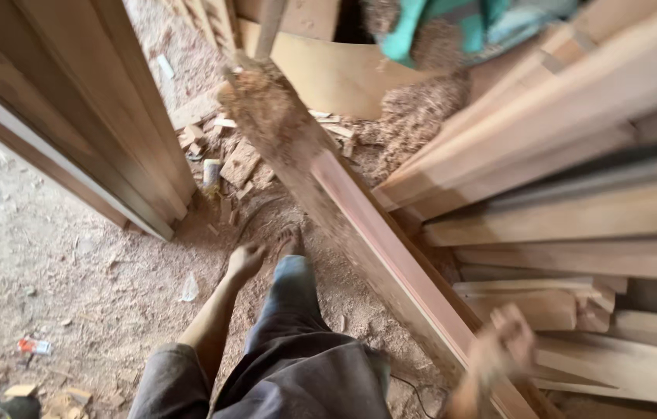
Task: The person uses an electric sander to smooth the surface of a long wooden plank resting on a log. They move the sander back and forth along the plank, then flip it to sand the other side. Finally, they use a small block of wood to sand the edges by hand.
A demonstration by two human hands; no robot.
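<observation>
Reaching fwd, blurred right hand [503, 345] touches long reddish plank [375, 240]; grip state can't tell. Left hand unseen.

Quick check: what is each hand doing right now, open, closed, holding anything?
Left hand: not in view.
Right hand: blurred, at the edge of the long plank; grip cannot be told.

- I'm looking down into a woodworking shop or timber store with a dirt floor [57, 256].
- Rough-sawn planks [577, 209] lie stacked on my right.
- Sawdust heaps [421, 109] and offcut scraps [239, 163] are strewn across the ground ahead.
- More boards [103, 101] lean upright on my left.
- A long reddish plank [359, 225] runs across the middle.
</observation>
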